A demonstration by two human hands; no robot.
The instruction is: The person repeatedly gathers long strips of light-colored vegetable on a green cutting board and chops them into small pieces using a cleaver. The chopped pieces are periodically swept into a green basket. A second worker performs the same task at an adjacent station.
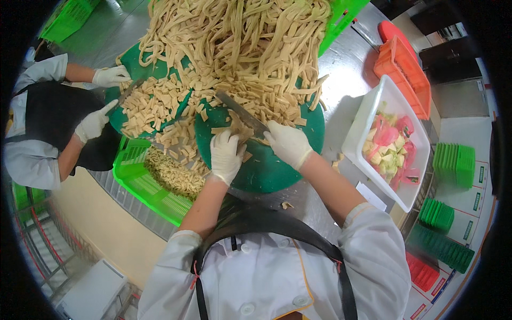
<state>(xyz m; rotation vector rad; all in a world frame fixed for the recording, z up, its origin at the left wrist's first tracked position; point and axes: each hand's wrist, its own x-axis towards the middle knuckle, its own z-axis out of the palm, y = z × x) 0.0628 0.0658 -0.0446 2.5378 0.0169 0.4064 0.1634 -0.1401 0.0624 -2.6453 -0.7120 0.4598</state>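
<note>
My right hand (289, 145), in a white glove, is closed around the handle of a knife (244, 113), whose wide blade points up and left over a round green cutting board (264, 172). My left hand (226, 156), gloved too, rests its bent fingers on the board beside a few pale strips (240, 127) left of the blade; whether it grips them I cannot tell. Cut pale pieces (260, 102) lie heaped just beyond the knife. Behind them rises a large pile of long, pale, noodle-like strips (240, 40).
At left, a co-worker's gloved hands (94, 122) work with a knife on another green board (116, 120). A green basket (132, 160) holding shredded pieces stands below it. To my right are a white tub (362, 132) with cut chunks and pink bags, and an orange crate (420, 88).
</note>
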